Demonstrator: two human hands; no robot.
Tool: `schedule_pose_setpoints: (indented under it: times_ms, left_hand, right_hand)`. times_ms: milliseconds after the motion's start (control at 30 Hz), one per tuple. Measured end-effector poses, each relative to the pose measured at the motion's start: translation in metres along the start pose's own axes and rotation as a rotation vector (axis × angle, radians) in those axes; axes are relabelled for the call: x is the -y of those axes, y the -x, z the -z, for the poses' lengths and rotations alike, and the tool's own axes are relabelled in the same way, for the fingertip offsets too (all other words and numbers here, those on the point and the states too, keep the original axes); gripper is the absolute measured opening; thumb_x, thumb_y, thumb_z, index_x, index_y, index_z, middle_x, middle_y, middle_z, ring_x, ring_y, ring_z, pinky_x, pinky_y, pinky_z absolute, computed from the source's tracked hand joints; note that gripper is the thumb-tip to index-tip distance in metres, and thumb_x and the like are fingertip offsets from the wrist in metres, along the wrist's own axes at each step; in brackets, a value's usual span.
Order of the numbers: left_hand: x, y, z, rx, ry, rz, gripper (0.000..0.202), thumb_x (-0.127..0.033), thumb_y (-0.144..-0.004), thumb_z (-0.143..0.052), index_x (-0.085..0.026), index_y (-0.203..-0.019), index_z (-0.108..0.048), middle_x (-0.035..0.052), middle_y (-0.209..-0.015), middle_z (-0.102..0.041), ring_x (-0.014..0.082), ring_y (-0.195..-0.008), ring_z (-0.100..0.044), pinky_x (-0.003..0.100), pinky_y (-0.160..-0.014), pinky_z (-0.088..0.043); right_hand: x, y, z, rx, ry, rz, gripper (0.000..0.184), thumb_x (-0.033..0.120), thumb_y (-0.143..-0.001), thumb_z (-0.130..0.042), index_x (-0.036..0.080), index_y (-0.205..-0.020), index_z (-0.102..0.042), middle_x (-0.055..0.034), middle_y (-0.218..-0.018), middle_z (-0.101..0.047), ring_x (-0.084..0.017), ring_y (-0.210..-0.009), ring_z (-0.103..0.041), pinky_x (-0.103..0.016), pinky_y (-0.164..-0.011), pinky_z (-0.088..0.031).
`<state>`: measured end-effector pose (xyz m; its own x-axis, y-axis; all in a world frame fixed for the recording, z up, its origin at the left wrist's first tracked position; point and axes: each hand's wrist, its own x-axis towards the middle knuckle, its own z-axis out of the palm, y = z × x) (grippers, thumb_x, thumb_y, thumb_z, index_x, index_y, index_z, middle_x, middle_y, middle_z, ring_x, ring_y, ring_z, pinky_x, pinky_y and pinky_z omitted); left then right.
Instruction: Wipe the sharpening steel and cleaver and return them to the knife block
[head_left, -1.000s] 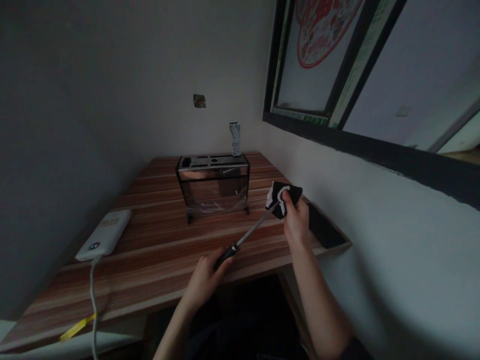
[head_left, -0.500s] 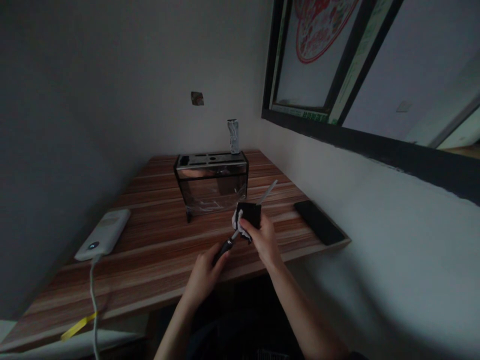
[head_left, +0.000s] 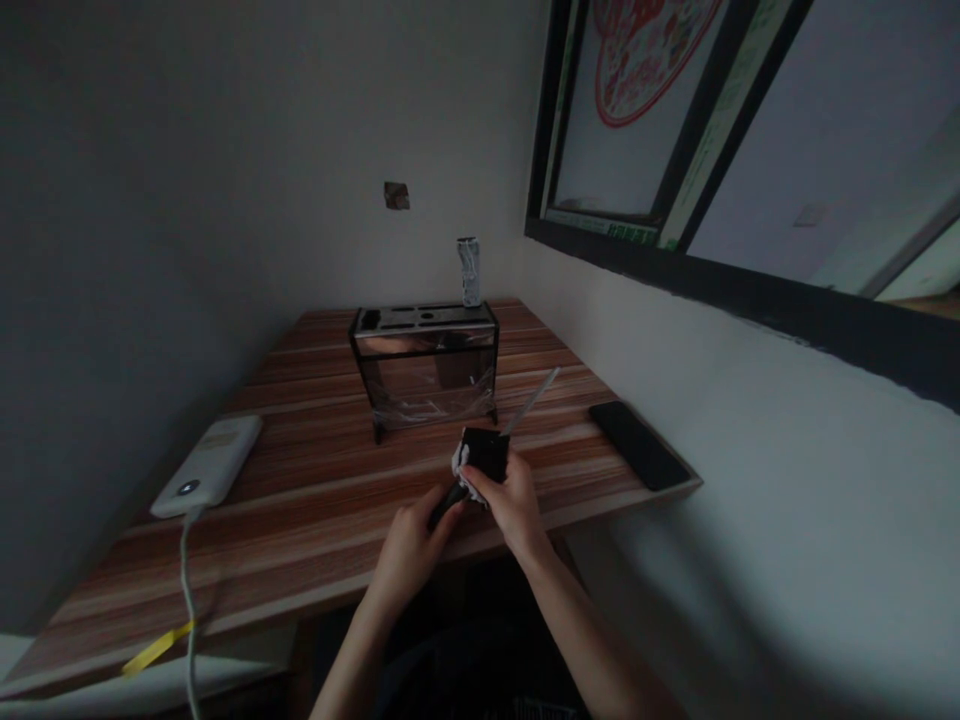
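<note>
My left hand [head_left: 411, 548] is closed round the black handle of a slim metal rod [head_left: 531, 400], which slants up to the right over the wooden table [head_left: 315, 500]. My right hand [head_left: 504, 500] pinches a black and white cloth [head_left: 480, 458] around the rod, close to the handle. A clear knife block with a slotted metal top [head_left: 424, 366] stands behind the hands.
A white power bank [head_left: 208, 467] with a cable lies at the table's left. A black phone [head_left: 636, 444] lies at the right edge by the wall. A small can [head_left: 469, 271] stands in the far corner. A dark-framed window is on the right wall.
My right hand has slid the cloth down the rod from its tip towards the handle. The bare end of the rod now shows above the cloth. My left hand has stayed put.
</note>
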<state>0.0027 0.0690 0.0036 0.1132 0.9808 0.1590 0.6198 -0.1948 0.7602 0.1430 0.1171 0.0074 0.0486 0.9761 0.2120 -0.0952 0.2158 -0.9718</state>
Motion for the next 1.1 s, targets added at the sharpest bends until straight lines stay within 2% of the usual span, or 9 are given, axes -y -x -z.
schedule_pose_setpoints:
  times_ms: [200, 367, 567, 700, 867, 1100]
  left_hand:
    - [0.001, 0.0, -0.001, -0.013, 0.004, 0.01, 0.028, -0.037, -0.089, -0.046, -0.017, -0.096, -0.064, 0.0067, -0.08, -0.071, 0.0209, -0.072, -0.067, 0.024, -0.066, -0.046]
    - [0.001, 0.0, -0.001, 0.0, 0.029, 0.009, 0.028, -0.037, -0.088, -0.046, -0.017, -0.096, -0.064, 0.0063, -0.082, -0.071, 0.0211, -0.076, -0.066, 0.024, -0.067, -0.045]
    - [0.003, 0.0, 0.0, -0.013, -0.011, -0.003, 0.031, -0.041, -0.089, -0.044, -0.016, -0.083, -0.061, 0.0016, -0.067, -0.064, 0.0168, -0.063, -0.06, 0.021, -0.056, -0.038]
    - [0.001, 0.001, 0.001, 0.004, 0.008, 0.001, 0.03, -0.041, -0.089, -0.043, -0.017, -0.084, -0.06, 0.0013, -0.068, -0.063, 0.0169, -0.064, -0.06, 0.021, -0.057, -0.037]
    - [0.0, 0.002, 0.0, 0.009, -0.001, 0.006, 0.031, -0.042, -0.089, -0.043, -0.017, -0.08, -0.058, 0.0015, -0.067, -0.062, 0.017, -0.064, -0.059, 0.022, -0.058, -0.036]
    - [-0.001, 0.001, 0.001, 0.043, 0.028, 0.021, 0.032, -0.043, -0.09, -0.043, -0.017, -0.084, -0.059, 0.001, -0.067, -0.061, 0.0166, -0.063, -0.057, 0.022, -0.057, -0.034]
  right_hand:
    - [-0.001, 0.003, -0.007, -0.026, -0.067, -0.025, 0.036, 0.036, -0.067, -0.073, 0.014, -0.094, -0.066, -0.0076, -0.084, -0.07, -0.02, -0.075, -0.066, -0.03, -0.066, -0.052]
    - [-0.003, -0.003, -0.002, -0.033, -0.035, 0.01, 0.032, 0.038, -0.068, -0.073, 0.015, -0.09, -0.066, -0.0057, -0.081, -0.069, -0.019, -0.074, -0.064, -0.028, -0.065, -0.051]
    - [0.01, -0.025, 0.018, -0.074, -0.07, 0.069, 0.031, 0.038, -0.068, -0.073, 0.017, -0.09, -0.066, -0.005, -0.08, -0.068, -0.017, -0.069, -0.062, -0.026, -0.06, -0.05]
    - [0.021, -0.043, 0.035, -0.057, -0.069, 0.103, 0.028, 0.04, -0.07, -0.072, 0.016, -0.085, -0.067, -0.004, -0.075, -0.068, -0.016, -0.064, -0.061, -0.026, -0.058, -0.049]
    - [0.031, -0.064, 0.054, -0.169, -0.031, 0.17, 0.032, 0.041, -0.066, -0.074, 0.016, -0.085, -0.069, -0.0034, -0.078, -0.07, -0.016, -0.068, -0.062, -0.027, -0.064, -0.049]
    - [0.047, -0.086, 0.073, -0.229, -0.066, 0.247, 0.033, 0.043, -0.068, -0.073, 0.015, -0.083, -0.069, -0.0042, -0.08, -0.07, -0.017, -0.071, -0.063, -0.027, -0.065, -0.049]
